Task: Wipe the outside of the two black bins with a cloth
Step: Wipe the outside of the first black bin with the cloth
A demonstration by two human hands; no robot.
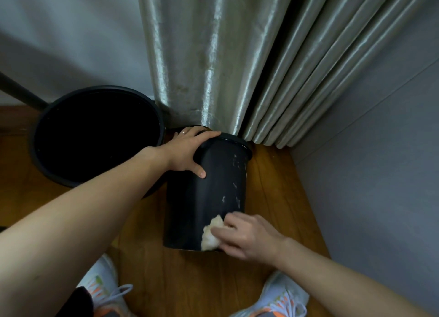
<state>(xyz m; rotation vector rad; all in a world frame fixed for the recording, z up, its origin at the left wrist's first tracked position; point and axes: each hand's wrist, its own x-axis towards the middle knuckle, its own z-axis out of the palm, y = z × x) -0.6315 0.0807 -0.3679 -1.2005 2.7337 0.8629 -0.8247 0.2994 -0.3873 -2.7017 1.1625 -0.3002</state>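
A small black bin (213,188) lies tilted away from me on the wooden floor, its side scuffed with pale marks. My left hand (187,151) grips its rim, fingers over the edge and thumb on the side wall. My right hand (247,236) presses a crumpled white cloth (211,233) against the bin's lower side near the base. A larger round black bin (38,150) stands upright to the left, open mouth facing up, close beside the small one.
Shiny grey curtains (213,55) hang to the floor just behind the bins. A grey wall (380,162) runs along the right. A dark bar (19,89) slants at the left. My white and orange shoes (282,297) stand on the wooden floor (273,186).
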